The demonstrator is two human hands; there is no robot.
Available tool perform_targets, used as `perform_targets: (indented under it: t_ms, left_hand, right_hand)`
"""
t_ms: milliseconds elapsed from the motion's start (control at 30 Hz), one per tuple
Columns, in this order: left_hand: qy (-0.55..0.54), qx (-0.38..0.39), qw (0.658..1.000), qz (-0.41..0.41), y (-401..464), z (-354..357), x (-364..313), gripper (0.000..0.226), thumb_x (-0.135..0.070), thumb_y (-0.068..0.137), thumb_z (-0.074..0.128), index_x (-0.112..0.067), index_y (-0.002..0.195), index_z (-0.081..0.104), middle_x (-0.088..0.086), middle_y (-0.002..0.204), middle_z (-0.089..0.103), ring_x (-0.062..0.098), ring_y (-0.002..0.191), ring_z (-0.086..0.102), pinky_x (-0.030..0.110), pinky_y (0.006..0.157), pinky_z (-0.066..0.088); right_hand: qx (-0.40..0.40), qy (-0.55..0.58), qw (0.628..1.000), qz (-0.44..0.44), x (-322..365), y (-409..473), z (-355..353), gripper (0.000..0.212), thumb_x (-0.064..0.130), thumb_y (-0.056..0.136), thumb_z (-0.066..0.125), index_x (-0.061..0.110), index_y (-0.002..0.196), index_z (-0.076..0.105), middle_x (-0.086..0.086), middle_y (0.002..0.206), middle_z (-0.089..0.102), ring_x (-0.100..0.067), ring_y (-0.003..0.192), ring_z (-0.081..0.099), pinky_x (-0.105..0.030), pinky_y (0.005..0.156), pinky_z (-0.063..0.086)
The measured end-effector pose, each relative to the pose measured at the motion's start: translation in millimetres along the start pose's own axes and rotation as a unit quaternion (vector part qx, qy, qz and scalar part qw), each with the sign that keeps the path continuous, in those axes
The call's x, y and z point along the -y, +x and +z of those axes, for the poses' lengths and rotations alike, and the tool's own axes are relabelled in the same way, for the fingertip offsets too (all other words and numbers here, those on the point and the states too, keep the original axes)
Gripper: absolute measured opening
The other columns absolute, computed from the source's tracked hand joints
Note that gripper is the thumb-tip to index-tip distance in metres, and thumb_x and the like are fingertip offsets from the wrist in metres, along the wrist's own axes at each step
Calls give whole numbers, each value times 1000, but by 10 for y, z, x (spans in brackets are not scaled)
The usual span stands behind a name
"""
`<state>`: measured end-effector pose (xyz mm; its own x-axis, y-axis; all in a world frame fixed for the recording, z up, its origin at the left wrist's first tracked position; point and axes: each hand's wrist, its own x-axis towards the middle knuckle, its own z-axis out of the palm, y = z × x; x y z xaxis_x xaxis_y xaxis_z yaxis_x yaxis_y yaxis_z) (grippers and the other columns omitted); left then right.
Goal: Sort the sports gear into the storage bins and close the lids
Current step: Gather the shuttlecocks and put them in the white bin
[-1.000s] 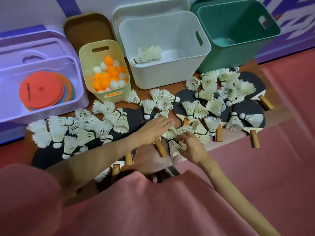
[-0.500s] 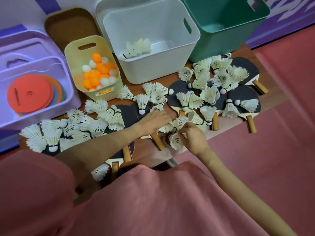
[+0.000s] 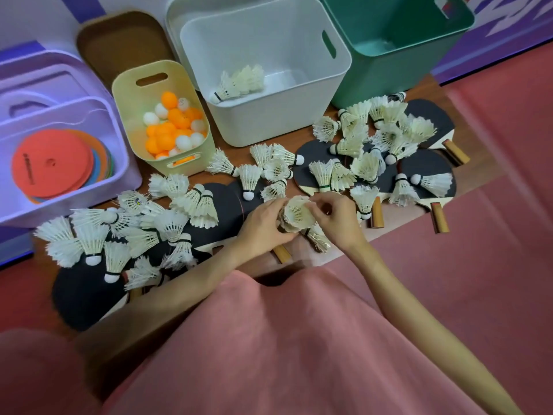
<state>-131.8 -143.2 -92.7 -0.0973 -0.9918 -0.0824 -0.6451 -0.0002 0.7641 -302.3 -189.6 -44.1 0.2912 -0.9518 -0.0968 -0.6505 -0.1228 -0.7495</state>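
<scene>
Far left stands a lilac bin (image 3: 125, 163) with a stack of flat coloured discs (image 3: 52, 163) inside, the top one red; its lilac lid (image 3: 36, 82) leans behind it. Next along is a small pale-yellow bin (image 3: 134, 82) holding orange and white ping-pong balls (image 3: 173, 127), with a brown lid (image 3: 125, 40) propped behind it.

In front of these, on the wooden desk (image 3: 475, 151), a loose heap of white shuttlecocks (image 3: 125, 232) lies over several black table-tennis paddles (image 3: 86, 295).

In the middle sits a white bin (image 3: 269, 124), open, with a nested row of shuttlecocks (image 3: 239, 82) lying on its floor.

Near the desk's front edge the person's two hands meet. The left hand (image 3: 263, 226) curls its fingers round the side of a stacked bunch of shuttlecocks (image 3: 296, 214), feathers facing up toward me. The right hand (image 3: 335, 220) is touching the same bunch from the other side, thumb and fingertips pinching at the feather rim; a further shuttlecock (image 3: 317, 238) lies under its palm, though I cannot tell whether it is gripped. Both forearms are bare above a pink garment (image 3: 269, 339).

To the right, more shuttlecocks (image 3: 386, 136) are piled on another group of black paddles (image 3: 431, 166) with wooden handles pointing toward the desk edge. Behind them stands a green bin (image 3: 389, 70), open.
</scene>
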Motion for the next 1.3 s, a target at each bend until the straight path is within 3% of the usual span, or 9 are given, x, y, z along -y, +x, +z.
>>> perform_targets:
  t_ms: [133,300,433,567,667,767,900,1033,1300]
  left_hand:
    - [-36,-51,996,-56,-52,-70,52,60,-33,68,83,-15,120,60,-2,112,67,15,104,62,35,86,51]
    - [-68,-77,992,-73,-150,-132,151,58,-34,66,84,-17,117,61,-5,108,69,13,100,64,36,84,53]
    - [-74,-75,990,-90,-190,-124,167,58,-31,68,84,-15,118,60,-3,109,69,14,100,64,38,85,54]
    - [-69,-63,989,-110,-209,-92,186,60,-40,66,81,-17,117,61,-2,109,69,15,99,65,39,83,54]
    - [-59,-52,991,-111,-242,-93,202,62,-56,62,71,-23,113,61,-6,105,68,12,96,65,38,80,54]
    - [-49,-61,991,-111,-277,-126,233,54,-55,64,72,-27,109,60,-8,102,69,10,94,65,38,77,54]
    - [-37,-75,991,-108,-316,-183,267,59,-60,62,69,-29,111,60,-5,101,69,13,93,66,40,78,54]
    - [-40,-84,989,-118,-334,-188,303,61,-65,61,69,-29,110,61,-4,100,69,12,92,66,40,77,55]
    - [-36,-82,991,-101,-295,-142,229,52,-58,65,74,-31,107,61,-8,95,68,10,89,65,39,77,55]
  right_hand:
    - [-6,49,999,7,13,94,8,13,25,91,63,15,90,71,6,66,62,-4,59,53,-13,56,37]
    - [-56,32,995,81,-259,131,-41,12,18,92,58,11,91,68,-1,71,65,-16,64,59,-28,60,44]
    - [33,-55,993,98,-455,57,-9,29,31,82,72,7,99,68,-6,85,65,-17,73,61,-25,64,42]
    - [131,-191,971,60,-442,27,193,36,41,75,76,10,71,60,-9,77,55,-29,82,55,-32,61,38]
    - [130,-233,963,30,-347,29,304,26,23,83,66,5,66,60,-14,79,54,-37,84,55,-48,86,46]
    - [100,-256,961,30,-259,29,324,19,-1,78,53,-1,60,60,-21,78,57,-37,68,54,-57,85,47]
    - [-25,-229,973,-9,-228,8,233,20,5,81,57,2,61,62,-13,70,54,-33,71,51,-39,62,43]
    - [-137,-68,984,-93,-11,-24,37,17,12,92,59,5,79,67,-2,78,54,-17,75,46,-24,68,34]
    - [43,-69,975,-204,107,-42,126,21,23,94,53,11,83,67,-3,81,59,-22,77,52,-41,69,45]
